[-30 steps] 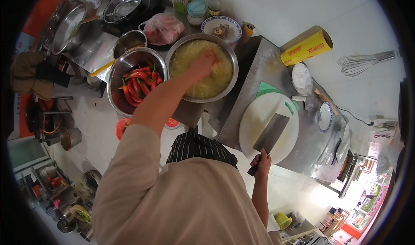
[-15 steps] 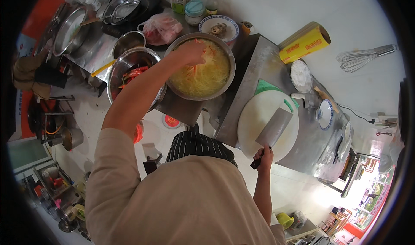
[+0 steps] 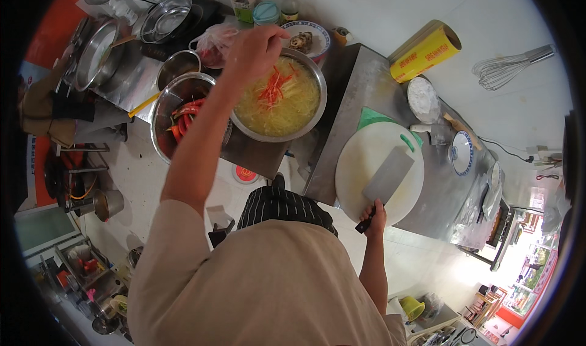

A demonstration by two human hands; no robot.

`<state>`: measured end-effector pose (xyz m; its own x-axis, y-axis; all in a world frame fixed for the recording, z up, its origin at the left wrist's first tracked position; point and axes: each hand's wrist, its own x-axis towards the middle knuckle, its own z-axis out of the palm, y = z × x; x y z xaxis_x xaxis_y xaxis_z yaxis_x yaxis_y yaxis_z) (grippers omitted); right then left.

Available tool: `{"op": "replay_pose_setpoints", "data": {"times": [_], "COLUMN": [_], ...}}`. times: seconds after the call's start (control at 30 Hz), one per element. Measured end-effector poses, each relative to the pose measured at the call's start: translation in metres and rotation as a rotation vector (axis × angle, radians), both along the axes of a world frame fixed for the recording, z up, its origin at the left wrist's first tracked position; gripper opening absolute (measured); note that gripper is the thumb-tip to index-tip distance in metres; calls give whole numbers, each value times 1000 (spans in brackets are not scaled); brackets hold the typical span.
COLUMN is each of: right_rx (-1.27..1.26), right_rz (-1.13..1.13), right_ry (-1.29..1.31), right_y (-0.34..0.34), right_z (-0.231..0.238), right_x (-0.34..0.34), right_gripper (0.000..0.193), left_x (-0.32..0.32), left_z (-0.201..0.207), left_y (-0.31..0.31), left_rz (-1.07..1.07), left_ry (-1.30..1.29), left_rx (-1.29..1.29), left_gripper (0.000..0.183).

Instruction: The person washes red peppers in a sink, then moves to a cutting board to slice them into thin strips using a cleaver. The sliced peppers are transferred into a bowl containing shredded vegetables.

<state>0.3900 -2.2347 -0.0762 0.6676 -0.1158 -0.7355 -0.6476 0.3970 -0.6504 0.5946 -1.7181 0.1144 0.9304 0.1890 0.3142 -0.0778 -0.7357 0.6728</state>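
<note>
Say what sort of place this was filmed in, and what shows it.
Probably a commercial kitchen, perhaps a restaurant's: there is a metal worktable, a large metal bowl of red peppers, and a cleaver in the right hand over a round white cutting board.

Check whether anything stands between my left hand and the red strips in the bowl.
Nothing visible: your left hand overlaps the upper-left of the metal bowl in view, and the red strips lie uncovered atop yellow strips.
</note>
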Motion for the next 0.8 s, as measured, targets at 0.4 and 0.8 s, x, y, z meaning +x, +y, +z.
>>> {"op": "replay_pose_setpoints", "data": {"times": [0.4, 0.8], "right_rx": [16, 2], "right_rz": [30, 89], "right_ry": [-40, -82], "right_y": [-2, -8], "right_z": [0, -1], "right_x": [1, 0], "right_gripper": [33, 35], "left_x": [-47, -133], "left_z": [-102, -94], "left_y": [-59, 68], "left_rz": [-46, 156], "left_ry": [70, 21], "left_rx": [324, 145], "left_gripper": [29, 30]}}
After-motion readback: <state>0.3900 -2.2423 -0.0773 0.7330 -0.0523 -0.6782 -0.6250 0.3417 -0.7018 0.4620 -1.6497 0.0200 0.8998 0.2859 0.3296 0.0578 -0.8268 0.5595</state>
